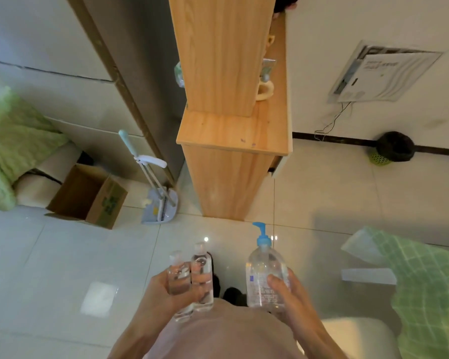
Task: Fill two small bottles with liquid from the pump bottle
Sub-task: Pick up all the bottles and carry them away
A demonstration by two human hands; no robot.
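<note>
My left hand (pixel 166 288) grips two small clear bottles side by side, one on the left (pixel 176 270) and one on the right (pixel 202 265), both upright with clear caps. My right hand (pixel 288 294) holds the large clear pump bottle (pixel 262 270) upright; its blue pump head (pixel 261 233) points left. All three bottles are carried in front of my body above the tiled floor.
A wooden cabinet (pixel 231 130) stands straight ahead with a cup (pixel 264 90) on its ledge. An open cardboard box (pixel 88 195), a dustpan and broom (pixel 158 200) lie to the left. Green bedding (pixel 430 286) lies right, a small bin (pixel 393 147) by the wall.
</note>
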